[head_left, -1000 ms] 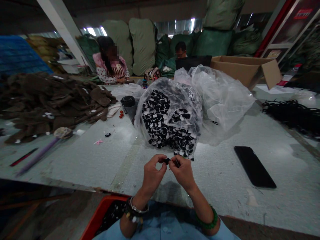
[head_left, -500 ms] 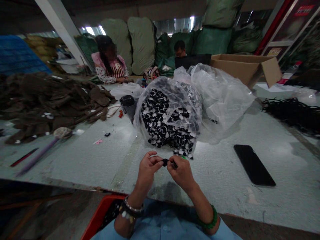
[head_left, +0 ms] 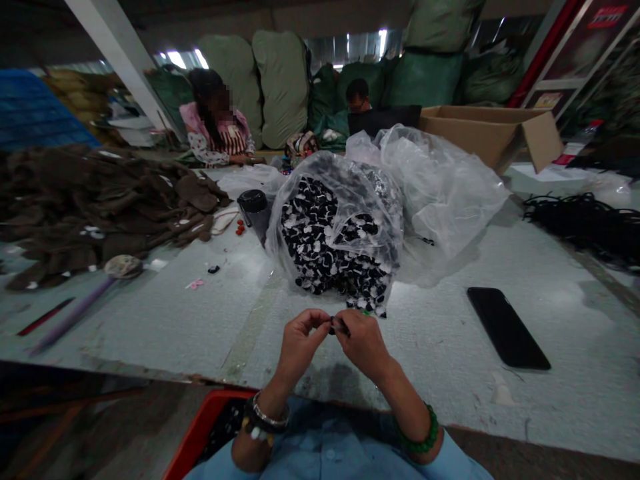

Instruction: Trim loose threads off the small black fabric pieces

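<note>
Between my fingertips is a small black piece (head_left: 332,329), mostly covered, so its kind is unclear. My left hand (head_left: 303,340) pinches it from one side, thumb and index finger pressed together. From the other side my right hand (head_left: 362,339) grips it with curled fingers. Both hands are just above the table's front part. Right beyond them a clear plastic bag (head_left: 345,193) lies open towards me, full of small black-and-white pieces (head_left: 313,233), some spilling onto the table.
A black phone (head_left: 509,328) lies at right, a dark tumbler (head_left: 255,212) left of the bag. Brown fabric pieces (head_left: 100,200) are heaped at left near a purple-handled stick (head_left: 75,313). A cardboard box (head_left: 480,133) and black cords (head_left: 585,223) are further right. Two people sit across the table.
My hands have drawn closer together around the small black piece. My left fingers have closed from a more spread pose into a pinch, and less of the piece shows.
</note>
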